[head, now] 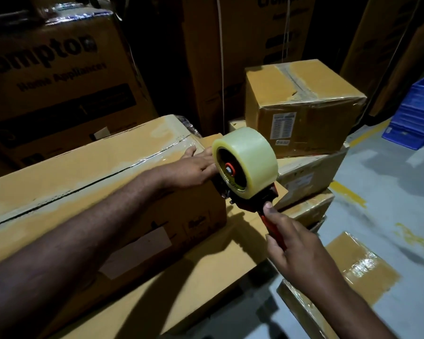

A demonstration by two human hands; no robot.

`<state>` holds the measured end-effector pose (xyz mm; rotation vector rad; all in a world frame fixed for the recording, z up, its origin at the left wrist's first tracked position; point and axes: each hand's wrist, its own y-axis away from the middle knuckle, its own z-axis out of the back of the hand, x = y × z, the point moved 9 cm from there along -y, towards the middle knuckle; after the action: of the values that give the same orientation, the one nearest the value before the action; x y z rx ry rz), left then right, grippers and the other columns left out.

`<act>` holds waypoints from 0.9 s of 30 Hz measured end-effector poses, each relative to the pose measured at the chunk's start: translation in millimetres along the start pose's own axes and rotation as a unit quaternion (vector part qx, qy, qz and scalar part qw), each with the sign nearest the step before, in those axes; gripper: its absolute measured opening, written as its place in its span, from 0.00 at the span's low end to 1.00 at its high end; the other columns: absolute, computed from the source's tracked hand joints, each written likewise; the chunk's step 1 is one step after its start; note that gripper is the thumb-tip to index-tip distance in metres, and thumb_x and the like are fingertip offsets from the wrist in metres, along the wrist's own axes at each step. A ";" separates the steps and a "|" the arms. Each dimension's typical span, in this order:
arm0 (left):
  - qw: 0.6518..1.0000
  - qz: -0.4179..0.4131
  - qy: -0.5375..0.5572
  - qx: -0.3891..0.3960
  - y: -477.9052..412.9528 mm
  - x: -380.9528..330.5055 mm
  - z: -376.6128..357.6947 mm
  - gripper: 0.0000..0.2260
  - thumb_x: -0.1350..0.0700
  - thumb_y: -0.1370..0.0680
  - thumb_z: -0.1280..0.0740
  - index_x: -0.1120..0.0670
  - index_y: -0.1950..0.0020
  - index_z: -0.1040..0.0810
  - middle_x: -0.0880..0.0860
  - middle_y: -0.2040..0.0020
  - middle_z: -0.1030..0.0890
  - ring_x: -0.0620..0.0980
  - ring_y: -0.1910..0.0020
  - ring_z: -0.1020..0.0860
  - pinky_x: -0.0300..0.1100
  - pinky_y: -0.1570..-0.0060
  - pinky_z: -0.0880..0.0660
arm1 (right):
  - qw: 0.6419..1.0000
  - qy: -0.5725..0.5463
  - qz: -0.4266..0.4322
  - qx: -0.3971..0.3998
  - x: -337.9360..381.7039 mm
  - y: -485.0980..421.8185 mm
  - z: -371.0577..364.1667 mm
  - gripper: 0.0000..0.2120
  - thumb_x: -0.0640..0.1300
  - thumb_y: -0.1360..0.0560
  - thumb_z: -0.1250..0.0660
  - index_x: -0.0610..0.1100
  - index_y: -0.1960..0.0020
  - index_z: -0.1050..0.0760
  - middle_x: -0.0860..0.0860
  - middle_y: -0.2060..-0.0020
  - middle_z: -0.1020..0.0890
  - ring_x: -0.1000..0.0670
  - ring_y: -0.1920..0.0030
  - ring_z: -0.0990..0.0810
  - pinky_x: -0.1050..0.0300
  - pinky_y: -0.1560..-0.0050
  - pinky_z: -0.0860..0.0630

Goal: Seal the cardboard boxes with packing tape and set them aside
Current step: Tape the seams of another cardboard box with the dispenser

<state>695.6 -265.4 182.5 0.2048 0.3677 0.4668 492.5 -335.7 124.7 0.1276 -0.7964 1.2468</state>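
Gripping the red handle [271, 225] of the tape dispenser [251, 200], your right hand [294, 250] lies at 5 o'clock from the frame's centre. Its fingers are curled round the handle and its thumb is laid along the top. The dispenser carries a full roll of clear packing tape [255, 152], and its front end meets the right end of the long cardboard box [83, 187], which runs from 8 o'clock to the centre. Your left hand [191, 171] rests flat on that box's top at its right end, at 9 o'clock from the roll, with fingers straight and grasping nothing. A glossy tape strip [157, 152] lies along the top seam beside this hand. The long box sits on a wider flat carton [206, 267].

At 1 o'clock a taped cube-shaped box [304, 104] stands on stacked cartons. At 10 o'clock is a carton printed "Home Appliances" [54, 77], and at 3 o'clock a blue plastic crate [416, 113]. At 4 o'clock a small tape-wrapped box [360, 265] lies on the grey floor.
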 end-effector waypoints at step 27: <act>0.998 0.045 -0.038 0.011 -5.3 6.9 -0.6 0.27 0.60 0.16 0.39 0.52 0.18 0.44 0.51 0.18 0.47 0.56 0.20 0.48 0.59 0.23 0.60 | 1.000 0.004 0.008 0.015 -4.5 12.1 -8.2 0.40 0.42 0.25 0.29 0.67 0.24 0.46 0.58 0.44 0.22 0.58 0.49 0.23 0.62 0.54 0.24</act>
<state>703.2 -266.7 178.5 0.2597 0.2895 0.5417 485.2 -331.1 112.0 0.1407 -0.7734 1.2742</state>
